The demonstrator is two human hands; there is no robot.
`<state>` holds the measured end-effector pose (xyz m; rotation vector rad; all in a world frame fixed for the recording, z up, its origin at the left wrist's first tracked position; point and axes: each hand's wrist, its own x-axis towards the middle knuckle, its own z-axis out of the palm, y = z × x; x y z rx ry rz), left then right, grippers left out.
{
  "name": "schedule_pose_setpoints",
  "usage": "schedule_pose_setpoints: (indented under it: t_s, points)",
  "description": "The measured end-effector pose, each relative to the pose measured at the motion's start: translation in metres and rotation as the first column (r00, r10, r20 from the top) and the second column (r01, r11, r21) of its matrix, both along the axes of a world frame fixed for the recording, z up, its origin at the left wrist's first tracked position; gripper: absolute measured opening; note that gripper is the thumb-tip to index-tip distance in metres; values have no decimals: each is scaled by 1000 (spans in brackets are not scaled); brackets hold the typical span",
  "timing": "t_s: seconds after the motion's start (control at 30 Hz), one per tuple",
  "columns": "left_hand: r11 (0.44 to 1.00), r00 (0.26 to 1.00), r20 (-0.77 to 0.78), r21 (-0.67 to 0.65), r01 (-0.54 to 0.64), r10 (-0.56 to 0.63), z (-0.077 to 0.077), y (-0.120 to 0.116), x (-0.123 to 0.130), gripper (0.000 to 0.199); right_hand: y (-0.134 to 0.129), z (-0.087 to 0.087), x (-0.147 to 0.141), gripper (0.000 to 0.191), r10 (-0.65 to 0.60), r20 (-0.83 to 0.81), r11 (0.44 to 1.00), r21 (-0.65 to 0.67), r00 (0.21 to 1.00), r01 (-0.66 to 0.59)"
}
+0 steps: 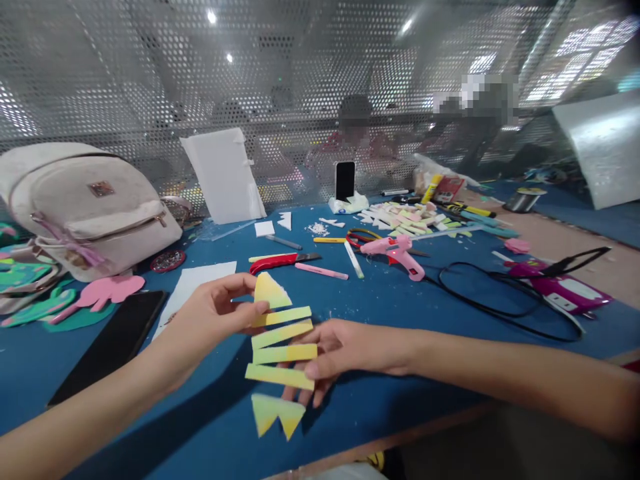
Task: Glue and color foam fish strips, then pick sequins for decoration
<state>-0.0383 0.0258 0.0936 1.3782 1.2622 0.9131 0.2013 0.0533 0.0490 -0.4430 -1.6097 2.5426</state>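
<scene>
Between my hands is a yellow-green fish-bone craft (285, 353) of cut foam pieces. It has a rounded head piece (270, 292), several crosswise strips and a notched tail piece (278, 413). My left hand (227, 307) pinches the head end between thumb and fingers. My right hand (333, 360) grips the lower strips, thumb in front and fingers behind. Whatever joins the pieces at the back is hidden. Just beyond lie a red-handled cutter knife (280, 262), a pink marker (321, 271) and a white marker (354, 260).
A pink glue gun (397, 251) lies right of centre, its black cord (480, 320) looping toward a purple power strip (565, 287). Foam scraps (410, 217) are heaped behind it. At left are a backpack (85, 200) and a black phone (113, 347). Another phone (345, 181) stands upright behind.
</scene>
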Motion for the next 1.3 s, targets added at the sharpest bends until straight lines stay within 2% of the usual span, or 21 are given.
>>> schedule_pose_setpoints:
  t_s: [0.13, 0.23, 0.33, 0.4, 0.47, 0.53, 0.57, 0.63, 0.67, 0.7, 0.73, 0.77, 0.83, 0.87, 0.97, 1.07, 1.2, 1.3]
  points:
    - [1000, 1000, -13, -30, 1, -2, -28, 12, -5, 35, 9, -4, 5, 30, -103, 113, 994, 48, 988, 98]
    - [997, 1000, 1, -70, 30, -30, -45, 20, -7, 40, 15, -4, 13, 35, -143, 187, 984, 129, 972, 120]
    - [997, 1000, -6, -70, 29, -30, -50, 27, -9, 42, 21, 0, 28, 45, -209, 237, 952, 272, 949, 142]
    - [998, 999, -20, -63, 25, -27, -49, 29, -10, 41, 24, 6, 43, 46, -268, 266, 897, 419, 926, 139]
    - [998, 999, -33, -55, 23, -25, -47, 30, -12, 40, 28, 12, 65, 42, -365, 294, 785, 608, 883, 122]
    - [999, 999, -44, -45, 19, -21, -47, 30, -15, 39, 32, 16, 92, 36, -532, 299, 589, 803, 792, 93]
    - [999, 999, -46, -40, 16, -18, -48, 30, -16, 40, 34, 16, 107, 39, -595, 319, 519, 853, 738, 49]
    - [999, 999, -43, -30, 11, -12, -51, 29, -18, 43, 38, 16, 137, 48, -705, 362, 442, 897, 610, -21]
    - [1000, 999, -40, -26, 8, -9, -53, 29, -19, 44, 40, 15, 151, 50, -772, 357, 396, 917, 526, -43]
    - [1000, 999, -36, -23, 5, -6, -55, 29, -20, 45, 43, 13, 163, 52, -844, 323, 326, 943, 428, -70]
    - [1000, 999, -33, -19, 2, -3, -58, 28, -21, 46, 45, 11, 174, 52, -884, 306, 285, 952, 353, -111]
    - [1000, 1000, -31, -14, -1, 0, -60, 28, -21, 47, 48, 10, 181, 52, -920, 260, 228, 964, 295, -138]
    - [1000, 1000, -26, -2, -8, 8, -63, 28, -21, 46, 55, 6, 189, 56, -966, 111, 83, 989, 232, -125]
    - [1000, 1000, -23, 6, -12, 12, -64, 28, -20, 46, 60, 3, 189, 58, -966, 94, 68, 991, 241, -114]
    - [1000, 1000, -14, 27, -15, 16, -66, 28, -20, 38, 77, -4, 183, 63, -939, 156, 137, 987, 307, -83]
    - [999, 1000, -15, 48, -19, 20, -66, 27, -20, 29, 96, -11, 173, 68, -945, 147, 128, 988, 293, -83]
    - [998, 1000, -10, 56, -22, 22, -66, 27, -23, 27, 110, -17, 164, 56, -924, 186, 191, 981, 335, -16]
    - [999, 1000, 13, 48, -19, 18, -67, 27, -24, 29, 108, -15, 160, 53, -921, 175, 192, 981, 349, 15]
